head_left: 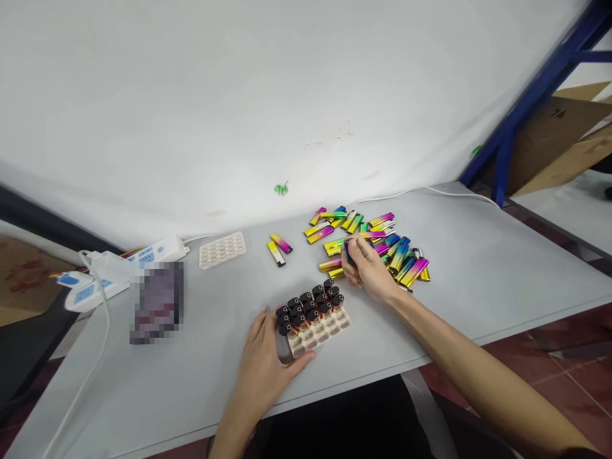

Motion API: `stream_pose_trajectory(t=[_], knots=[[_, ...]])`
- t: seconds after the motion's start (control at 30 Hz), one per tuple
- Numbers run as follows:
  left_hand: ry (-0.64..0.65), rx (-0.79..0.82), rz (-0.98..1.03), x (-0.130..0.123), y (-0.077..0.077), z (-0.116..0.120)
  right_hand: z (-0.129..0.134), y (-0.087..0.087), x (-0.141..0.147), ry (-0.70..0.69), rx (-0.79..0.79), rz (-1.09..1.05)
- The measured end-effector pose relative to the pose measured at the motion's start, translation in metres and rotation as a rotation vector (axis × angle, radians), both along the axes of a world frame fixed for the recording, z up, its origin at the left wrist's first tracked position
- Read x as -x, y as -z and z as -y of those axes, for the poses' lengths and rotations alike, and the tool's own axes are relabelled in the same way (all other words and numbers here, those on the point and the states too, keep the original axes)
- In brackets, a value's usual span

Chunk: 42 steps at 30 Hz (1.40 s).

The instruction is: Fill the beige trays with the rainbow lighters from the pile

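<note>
My left hand [262,357] grips the left end of a cream tray [322,338], its thumb along the near edge and its fingers at the far left corner. Several lighters [313,315] with black tops stand upright in the tray's back rows, while the pockets nearest me hold none. My right hand [366,268] is closed around a lighter [350,250], its dark end showing by the thumb; the rest is hidden by the fingers. Under and around this hand lies a loose heap of shiny lighters [415,273] in yellow, purple, green and blue.
Two lighters [280,243] lie apart, left of the heap. Another cream tray [222,250] rests near the wall. White power strips [160,252] with cables and a pixelated dark item [157,303] occupy the left side. A blue metal frame [507,146] and cardboard boxes [559,137] stand right.
</note>
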State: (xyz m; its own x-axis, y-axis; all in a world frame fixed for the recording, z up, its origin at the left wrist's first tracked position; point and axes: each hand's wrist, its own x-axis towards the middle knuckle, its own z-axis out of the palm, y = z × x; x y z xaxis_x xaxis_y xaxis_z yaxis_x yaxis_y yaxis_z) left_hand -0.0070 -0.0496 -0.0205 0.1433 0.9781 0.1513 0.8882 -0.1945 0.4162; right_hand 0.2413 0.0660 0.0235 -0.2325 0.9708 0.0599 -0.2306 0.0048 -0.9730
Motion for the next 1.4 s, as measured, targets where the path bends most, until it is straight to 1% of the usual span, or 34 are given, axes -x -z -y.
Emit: stream_pose_trajectory(t=[0.07, 0.17, 0.27, 0.4, 0.53, 0.73, 0.93, 1.1, 1.23, 1.3, 1.4], knots=[[-0.008, 0.002, -0.003, 0.000, 0.000, 0.001, 0.001, 0.003, -0.001, -0.003, 0.059, -0.009], [-0.011, 0.012, -0.013, 0.000, 0.000, 0.001, 0.001, 0.006, -0.004, 0.038, 0.149, -0.012], [-0.010, 0.009, -0.022, 0.001, 0.000, 0.002, 0.001, 0.009, -0.006, 0.064, 0.190, -0.057], [-0.009, 0.004, -0.024, 0.001, 0.001, 0.001, 0.003, 0.009, -0.006, 0.071, 0.210, -0.118], [-0.021, 0.033, -0.003, -0.002, -0.002, 0.000, 0.005, 0.006, -0.005, 0.088, 0.216, -0.151], [-0.042, 0.074, 0.029, -0.006, -0.007, 0.000, 0.006, 0.003, -0.004, 0.072, 0.239, -0.138], [-0.014, 0.024, 0.040, -0.006, -0.007, -0.001, 0.007, 0.007, -0.003, 0.066, 0.234, -0.139], [-0.007, 0.035, 0.031, -0.006, -0.008, -0.002, 0.006, 0.010, -0.004, 0.102, 0.179, -0.103], [-0.025, 0.065, 0.031, -0.005, -0.007, 0.000, 0.010, 0.011, -0.007, 0.169, 0.018, -0.001], [-0.022, 0.075, 0.040, -0.005, -0.006, 0.001, 0.017, 0.008, -0.008, 0.199, -0.077, 0.090], [-0.017, 0.060, 0.054, -0.005, -0.004, 0.001, 0.031, -0.001, -0.013, 0.248, -0.200, 0.308]])
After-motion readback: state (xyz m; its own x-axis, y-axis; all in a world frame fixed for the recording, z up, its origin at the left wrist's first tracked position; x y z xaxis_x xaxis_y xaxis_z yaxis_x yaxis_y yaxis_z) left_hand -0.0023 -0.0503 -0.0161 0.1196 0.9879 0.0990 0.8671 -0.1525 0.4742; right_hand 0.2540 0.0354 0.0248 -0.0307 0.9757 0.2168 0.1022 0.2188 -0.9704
